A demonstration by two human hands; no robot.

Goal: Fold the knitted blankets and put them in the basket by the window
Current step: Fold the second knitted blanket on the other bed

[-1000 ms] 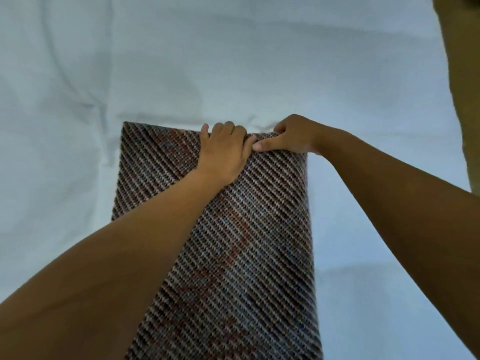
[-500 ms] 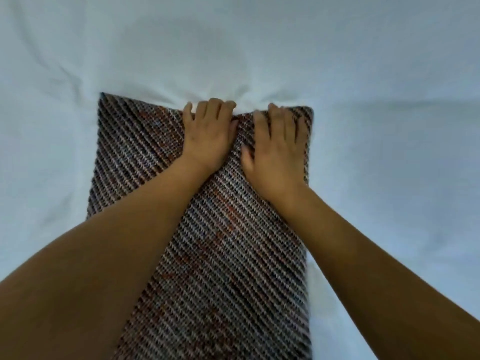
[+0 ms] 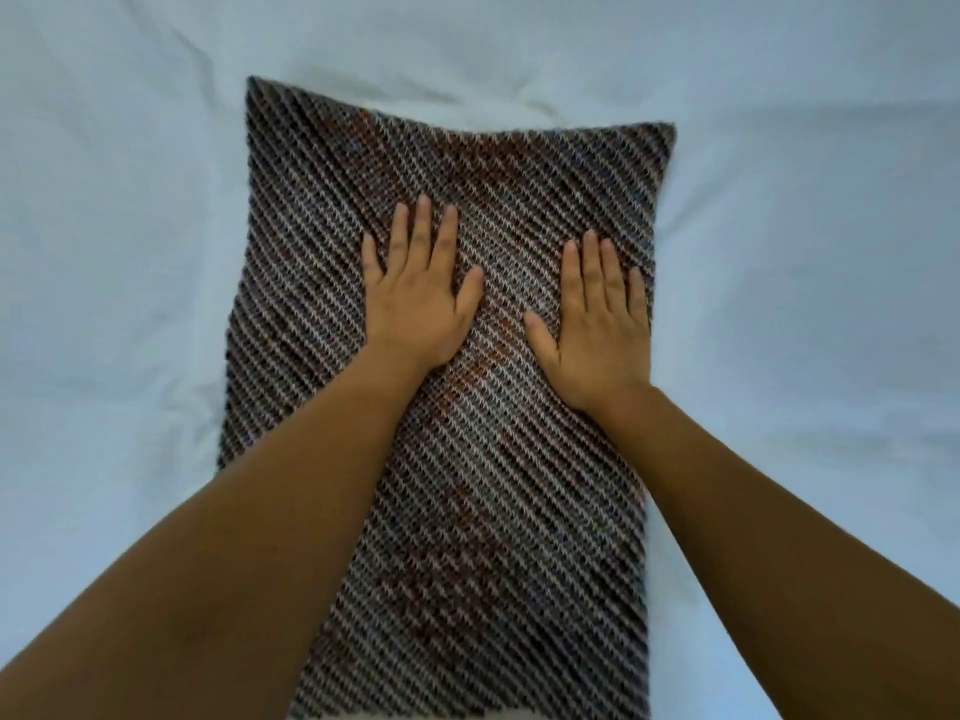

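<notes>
Knitted blanket point(image 3: 519, 511) is lying folded into a long rectangle on the white sheet point(image 3: 104, 252), its near end running off the bottom of view. No edge or corner of the sheet is showing, so can't place it closer than that. Left hand point(image 3: 418, 298) & right hand point(image 3: 597, 330) are both resting flat on the blanket's far half, palms down, fingers straight, gripping nothing, w/ a strip of knit between the thumbs. Prob. they're pressing the fold flat, w/ another fold to come. Basket & window aren't showing.

Risks: the knit is looking stretchy and the sheet is wrinkling by the far edge, so a forward push could be dragging the layers askew. The far-left corner is sitting farther out than the far-right, so the next fold may be coming out crooked & springing open when lifted.
</notes>
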